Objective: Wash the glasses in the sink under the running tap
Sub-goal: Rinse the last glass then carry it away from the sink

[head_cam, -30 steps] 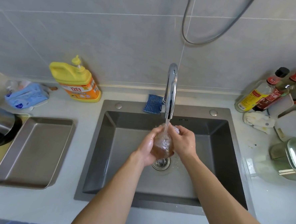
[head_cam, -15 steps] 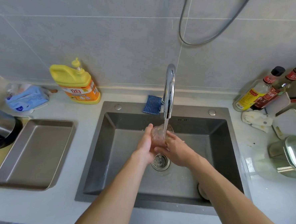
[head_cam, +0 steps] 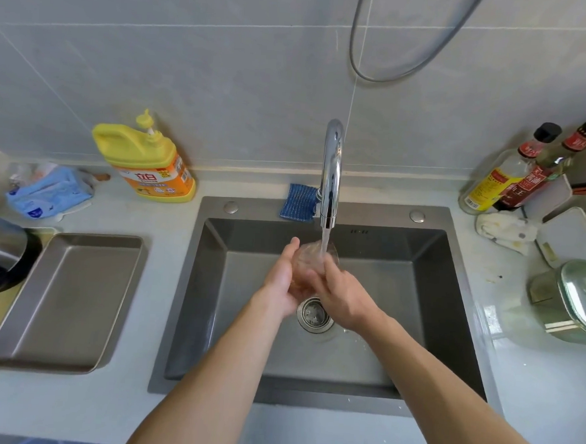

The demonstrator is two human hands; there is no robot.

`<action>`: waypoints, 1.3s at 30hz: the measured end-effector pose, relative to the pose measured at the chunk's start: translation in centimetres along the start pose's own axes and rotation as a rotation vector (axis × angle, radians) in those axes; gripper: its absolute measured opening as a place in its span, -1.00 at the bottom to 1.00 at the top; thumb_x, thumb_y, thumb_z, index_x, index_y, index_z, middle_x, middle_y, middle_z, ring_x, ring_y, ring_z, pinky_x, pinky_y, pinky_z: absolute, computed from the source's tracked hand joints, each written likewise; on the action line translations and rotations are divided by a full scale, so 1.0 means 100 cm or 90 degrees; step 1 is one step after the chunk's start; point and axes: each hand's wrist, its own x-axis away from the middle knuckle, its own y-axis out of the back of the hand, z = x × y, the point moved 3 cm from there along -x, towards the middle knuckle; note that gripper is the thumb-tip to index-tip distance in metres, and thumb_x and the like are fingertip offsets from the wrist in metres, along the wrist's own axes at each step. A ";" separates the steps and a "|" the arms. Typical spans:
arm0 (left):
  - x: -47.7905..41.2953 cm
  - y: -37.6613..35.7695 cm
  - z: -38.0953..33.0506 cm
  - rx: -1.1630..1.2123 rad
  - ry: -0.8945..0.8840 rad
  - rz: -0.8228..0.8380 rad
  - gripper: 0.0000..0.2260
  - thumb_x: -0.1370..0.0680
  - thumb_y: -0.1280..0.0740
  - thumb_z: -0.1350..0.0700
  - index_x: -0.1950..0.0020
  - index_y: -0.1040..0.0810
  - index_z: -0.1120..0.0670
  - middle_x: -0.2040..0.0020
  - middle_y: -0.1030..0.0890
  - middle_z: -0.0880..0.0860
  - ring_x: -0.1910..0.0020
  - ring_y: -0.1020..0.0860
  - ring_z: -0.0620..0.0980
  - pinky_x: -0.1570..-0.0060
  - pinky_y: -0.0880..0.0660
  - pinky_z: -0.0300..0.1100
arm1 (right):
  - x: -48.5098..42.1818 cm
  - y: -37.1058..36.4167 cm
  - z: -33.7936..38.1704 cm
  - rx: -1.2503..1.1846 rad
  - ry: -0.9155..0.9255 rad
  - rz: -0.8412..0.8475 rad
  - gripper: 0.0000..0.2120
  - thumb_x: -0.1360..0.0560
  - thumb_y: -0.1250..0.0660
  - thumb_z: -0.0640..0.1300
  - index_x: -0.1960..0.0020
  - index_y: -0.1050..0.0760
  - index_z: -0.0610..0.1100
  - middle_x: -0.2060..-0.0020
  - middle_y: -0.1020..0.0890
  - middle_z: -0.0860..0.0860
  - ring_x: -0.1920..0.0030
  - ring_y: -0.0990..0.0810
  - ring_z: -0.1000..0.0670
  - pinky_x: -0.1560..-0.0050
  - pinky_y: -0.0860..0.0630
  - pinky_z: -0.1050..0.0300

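Since a second ago we see the glass (head_cam: 311, 260) turned mouth-up from its tipped pose, right hand (head_cam: 343, 295) slid from its far side down onto its near right side. Left hand (head_cam: 283, 279) cups the glass from the left, fingers wrapped on it, right fingers press against it, so both hands hold it, stream from the tap (head_cam: 331, 176) dropping straight into it. Directly below the grip sits the drain (head_cam: 314, 315) of the sink (head_cam: 415, 332); well left of the grip lies the tray (head_cam: 63, 300), detergent bottle (head_cam: 148, 159) up-left.
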 end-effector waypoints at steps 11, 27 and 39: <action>0.006 -0.009 -0.006 -0.053 0.031 -0.005 -0.50 -0.59 -0.32 -0.30 -0.06 -0.68 0.15 0.16 -0.74 0.13 0.32 -0.70 0.07 0.42 -0.59 -0.18 | -0.002 0.005 -0.010 0.101 0.155 0.024 -0.68 -0.67 -0.20 0.07 -0.15 -0.65 -0.09 -0.02 -0.70 0.00 -0.16 -0.61 -0.03 -0.51 -0.30 -0.08; 0.001 -0.007 -0.004 -0.022 0.017 -0.012 -0.56 -0.65 -0.28 -0.23 0.09 -0.69 0.11 0.24 -0.73 0.10 0.40 -0.68 0.03 0.30 -0.60 -0.12 | 0.002 0.013 -0.010 -0.004 0.029 0.023 -0.70 -0.67 -0.26 0.02 -0.35 -0.51 -0.03 -0.19 -0.70 0.03 -0.23 -0.61 -0.04 -0.38 -0.47 0.01; -0.005 -0.007 -0.001 -0.020 0.005 -0.020 -0.50 -0.63 -0.28 -0.26 0.15 -0.72 0.12 0.22 -0.74 0.14 0.33 -0.72 0.06 0.26 -0.64 -0.11 | -0.003 0.016 -0.005 -0.002 0.040 0.052 -0.77 -0.69 -0.24 0.03 -0.25 -0.62 0.07 -0.14 -0.70 0.04 -0.18 -0.64 0.01 -0.29 -0.53 -0.04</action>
